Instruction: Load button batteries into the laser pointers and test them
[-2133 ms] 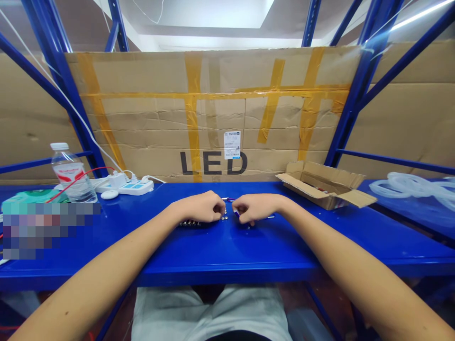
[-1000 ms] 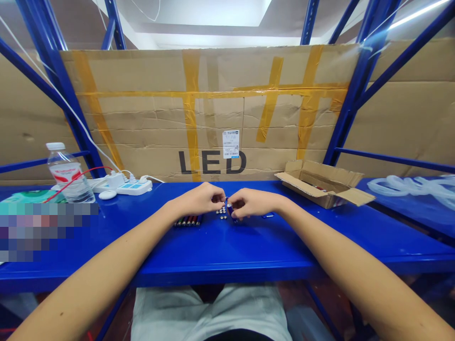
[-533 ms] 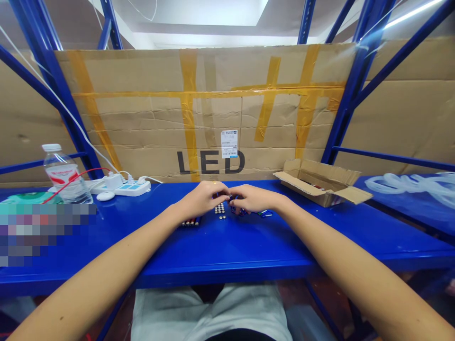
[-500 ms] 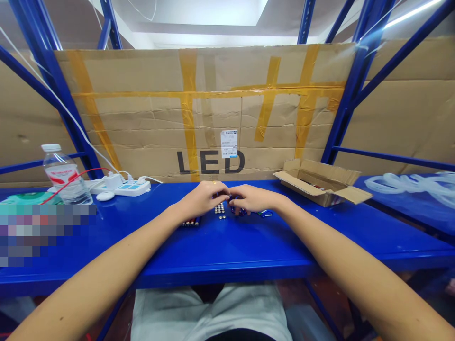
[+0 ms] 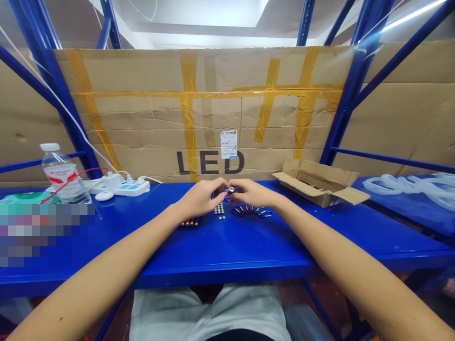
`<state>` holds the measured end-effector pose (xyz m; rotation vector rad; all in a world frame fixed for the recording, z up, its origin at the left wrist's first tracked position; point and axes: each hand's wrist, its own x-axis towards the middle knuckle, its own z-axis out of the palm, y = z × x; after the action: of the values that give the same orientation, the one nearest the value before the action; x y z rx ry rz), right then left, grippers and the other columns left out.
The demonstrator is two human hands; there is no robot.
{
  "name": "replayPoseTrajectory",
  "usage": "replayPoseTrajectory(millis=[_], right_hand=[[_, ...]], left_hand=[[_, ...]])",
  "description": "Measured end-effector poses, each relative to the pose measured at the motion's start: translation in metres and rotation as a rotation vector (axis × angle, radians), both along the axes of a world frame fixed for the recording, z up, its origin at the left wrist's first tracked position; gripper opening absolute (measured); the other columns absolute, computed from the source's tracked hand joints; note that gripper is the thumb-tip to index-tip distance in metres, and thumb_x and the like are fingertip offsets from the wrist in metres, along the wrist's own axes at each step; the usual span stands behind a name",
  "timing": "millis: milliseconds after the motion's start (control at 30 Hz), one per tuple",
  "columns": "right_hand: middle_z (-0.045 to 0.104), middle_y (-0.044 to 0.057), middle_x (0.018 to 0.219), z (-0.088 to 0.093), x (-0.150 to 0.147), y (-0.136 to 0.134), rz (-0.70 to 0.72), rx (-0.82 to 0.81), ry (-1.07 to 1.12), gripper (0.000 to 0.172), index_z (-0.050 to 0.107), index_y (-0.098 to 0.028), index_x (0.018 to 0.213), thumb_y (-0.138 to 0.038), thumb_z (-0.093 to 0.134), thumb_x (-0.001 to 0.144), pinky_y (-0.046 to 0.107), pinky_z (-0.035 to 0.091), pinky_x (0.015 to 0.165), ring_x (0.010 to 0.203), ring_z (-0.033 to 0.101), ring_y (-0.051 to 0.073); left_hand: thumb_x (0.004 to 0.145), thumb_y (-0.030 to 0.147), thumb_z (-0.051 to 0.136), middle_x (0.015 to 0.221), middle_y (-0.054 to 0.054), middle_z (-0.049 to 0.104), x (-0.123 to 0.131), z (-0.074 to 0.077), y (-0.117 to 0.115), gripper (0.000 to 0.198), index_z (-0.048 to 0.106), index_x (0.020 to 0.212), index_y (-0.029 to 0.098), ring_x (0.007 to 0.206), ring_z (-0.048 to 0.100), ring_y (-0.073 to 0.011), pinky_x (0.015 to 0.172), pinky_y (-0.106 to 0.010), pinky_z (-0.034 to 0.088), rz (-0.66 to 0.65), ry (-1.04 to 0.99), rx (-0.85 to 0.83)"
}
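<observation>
Both my hands meet above the middle of the blue table. In the fingertips of my right hand (image 5: 250,193) is a small round piece with a silver rim (image 5: 231,189), its open-looking end towards me. My left hand (image 5: 204,196) is curled with its fingertips pressed close beside that piece; what they hold is hidden. Small round silver pieces (image 5: 219,211) lie in short rows below my hands. Several slim dark cylinders with silver ends (image 5: 191,223) lie side by side under my left wrist. To the right is a curved row of coloured carabiners (image 5: 250,210).
An open cardboard box (image 5: 320,184) stands at the back right of the blue table (image 5: 227,251). Clear tubing (image 5: 408,189) lies beyond it. At the left are a water bottle (image 5: 66,175) and a white power strip (image 5: 131,188). A large cardboard sheet (image 5: 149,123) closes the back.
My right hand has lifted slightly away from the carabiners, uncovering more of their row. The silver-rimmed end of the piece in its fingers now faces me.
</observation>
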<state>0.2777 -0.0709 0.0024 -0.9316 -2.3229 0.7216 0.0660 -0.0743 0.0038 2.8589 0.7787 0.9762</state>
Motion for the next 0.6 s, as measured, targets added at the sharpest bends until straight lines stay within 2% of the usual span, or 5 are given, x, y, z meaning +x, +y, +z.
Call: replayPoseTrajectory(millis=[100, 233, 333, 467, 600], right_hand=[[0.066, 0.002, 0.082, -0.001, 0.004, 0.006, -0.058, 0.111, -0.067, 0.019, 0.060, -0.017, 0.090, -0.007, 0.049, 0.077, 0.026, 0.046, 0.068, 0.073, 0.060, 0.013], [0.064, 0.001, 0.081, -0.002, 0.007, 0.009, -0.089, 0.185, -0.154, 0.020, 0.061, -0.016, 0.089, -0.007, 0.050, 0.075, 0.025, 0.041, 0.066, 0.070, 0.054, 0.012], [0.064, 0.002, 0.084, 0.000, 0.005, 0.005, -0.103, 0.200, -0.188, 0.018, 0.061, -0.016, 0.088, -0.007, 0.051, 0.075, 0.025, 0.040, 0.068, 0.072, 0.054, 0.013], [0.064, 0.001, 0.080, 0.003, 0.001, -0.001, -0.120, 0.178, -0.221, 0.017, 0.061, -0.016, 0.088, -0.008, 0.051, 0.077, 0.024, 0.039, 0.067, 0.071, 0.055, 0.013], [0.065, 0.002, 0.081, 0.003, 0.000, -0.002, -0.091, 0.180, -0.214, 0.017, 0.062, -0.016, 0.089, -0.008, 0.051, 0.078, 0.024, 0.039, 0.067, 0.072, 0.056, 0.014]], left_hand=[[0.088, 0.020, 0.050, 0.078, -0.001, 0.068, -0.001, 0.002, 0.000, 0.017, 0.060, 0.101, 0.017, 0.067, 0.059, -0.0122, 0.064, -0.024, 0.042, 0.031, 0.050, -0.015], [0.083, 0.019, 0.053, 0.082, -0.003, 0.070, -0.004, 0.002, 0.001, 0.016, 0.067, 0.090, 0.019, 0.073, 0.061, -0.0149, 0.067, -0.025, 0.041, 0.019, 0.339, -0.057], [0.080, 0.021, 0.056, 0.081, -0.003, 0.071, -0.003, -0.001, -0.001, 0.016, 0.070, 0.088, 0.020, 0.070, 0.061, -0.0157, 0.062, -0.026, 0.038, 0.043, 0.501, -0.142], [0.080, 0.026, 0.057, 0.080, -0.004, 0.071, -0.001, -0.005, -0.003, 0.016, 0.070, 0.087, 0.021, 0.067, 0.060, -0.0169, 0.059, -0.027, 0.036, 0.109, 0.558, -0.181], [0.078, 0.021, 0.055, 0.081, -0.003, 0.071, 0.000, -0.005, -0.003, 0.017, 0.069, 0.087, 0.020, 0.069, 0.061, -0.0168, 0.062, -0.027, 0.039, 0.102, 0.554, -0.250]])
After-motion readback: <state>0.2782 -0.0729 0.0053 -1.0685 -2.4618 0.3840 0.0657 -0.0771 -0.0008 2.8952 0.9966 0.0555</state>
